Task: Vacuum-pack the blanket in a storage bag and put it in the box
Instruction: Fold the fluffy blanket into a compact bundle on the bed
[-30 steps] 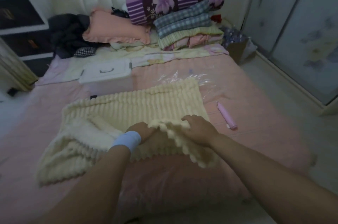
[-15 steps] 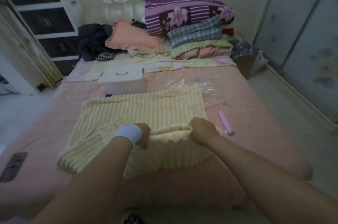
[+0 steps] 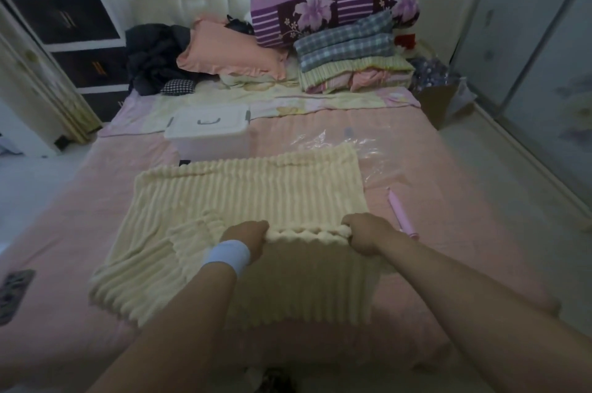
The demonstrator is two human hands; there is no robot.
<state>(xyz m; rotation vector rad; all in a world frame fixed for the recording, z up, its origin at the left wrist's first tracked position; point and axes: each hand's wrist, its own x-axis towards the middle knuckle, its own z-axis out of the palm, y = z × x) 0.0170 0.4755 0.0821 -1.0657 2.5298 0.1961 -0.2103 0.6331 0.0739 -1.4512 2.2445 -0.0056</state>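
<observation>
A cream ribbed blanket (image 3: pixel 250 194) lies spread on the pink bed (image 3: pixel 464 232). My left hand (image 3: pixel 248 237) and my right hand (image 3: pixel 365 232) each grip a raised fold of it near the bed's front, about a forearm's length apart, with the fold stretched between them. The clear plastic storage bag (image 3: pixel 378 152) lies flat behind the blanket's right corner, partly covered by it. A white lidded storage box (image 3: pixel 208 129) stands further back on the left. A slim pink pump (image 3: pixel 400 214) lies just right of the blanket.
Folded quilts (image 3: pixel 336 30), a peach pillow (image 3: pixel 230 53) and dark clothes (image 3: pixel 153 56) are piled at the headboard. A dark phone (image 3: pixel 12 293) lies at the bed's left edge. A cardboard box (image 3: pixel 439 101) stands on the floor right of the bed, by sliding wardrobe doors (image 3: pixel 544 49).
My hands have moved apart, pulling the gripped fold straight and taut. The blanket's front part now hangs flatter over the bed edge, and the camera has tilted up slightly.
</observation>
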